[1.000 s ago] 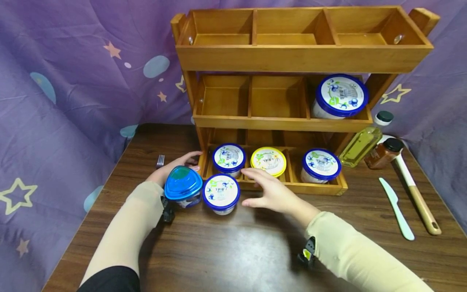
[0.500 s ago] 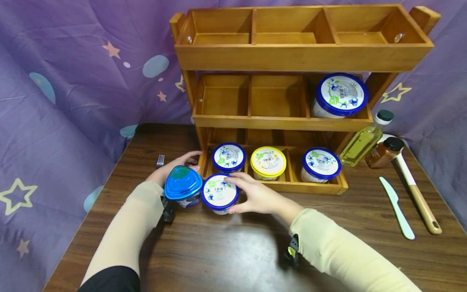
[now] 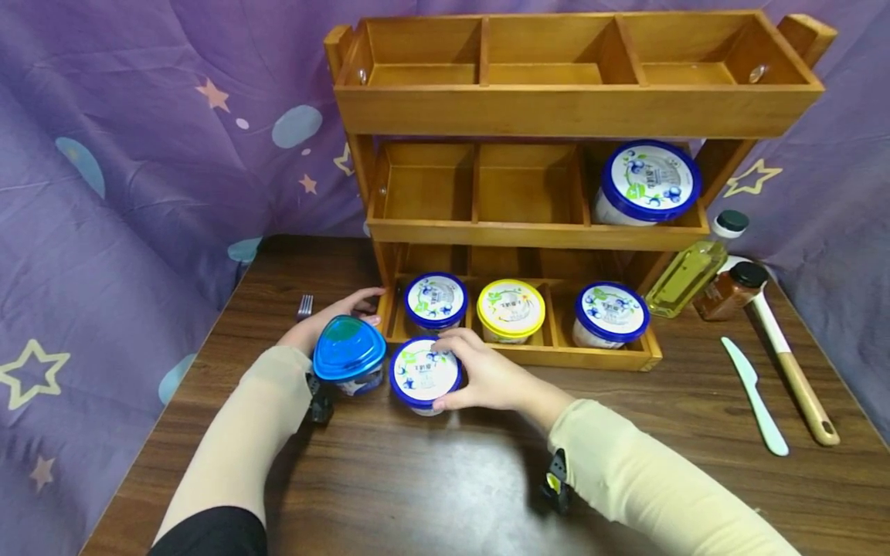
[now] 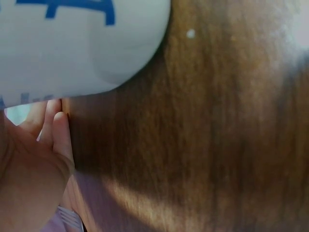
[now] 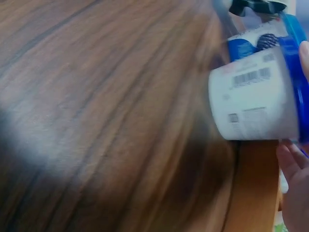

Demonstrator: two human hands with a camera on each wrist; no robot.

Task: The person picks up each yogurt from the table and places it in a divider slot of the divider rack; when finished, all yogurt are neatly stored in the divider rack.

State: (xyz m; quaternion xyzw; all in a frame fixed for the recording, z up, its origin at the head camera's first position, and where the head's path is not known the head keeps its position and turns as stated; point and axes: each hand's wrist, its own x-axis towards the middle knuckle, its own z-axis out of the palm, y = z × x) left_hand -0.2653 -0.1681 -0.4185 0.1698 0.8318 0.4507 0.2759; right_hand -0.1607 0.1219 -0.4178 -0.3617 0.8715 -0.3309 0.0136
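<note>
The right hand (image 3: 487, 378) has its fingers (image 3: 455, 340) curled over the lid of a round tub (image 3: 425, 374), which stands on the bench (image 3: 445, 479) just in front of the rack (image 3: 549, 355). The left hand (image 3: 327, 320) lies on the bench behind a triangular tub (image 3: 348, 354), fingers straight and together, touching the rack's left post. A fork (image 3: 304, 306) lies near.

White tub w/ blue-rim lid (image 3: 425, 374), upright on table, touching triangular blue-lid tub (image 3: 349, 356).
</note>
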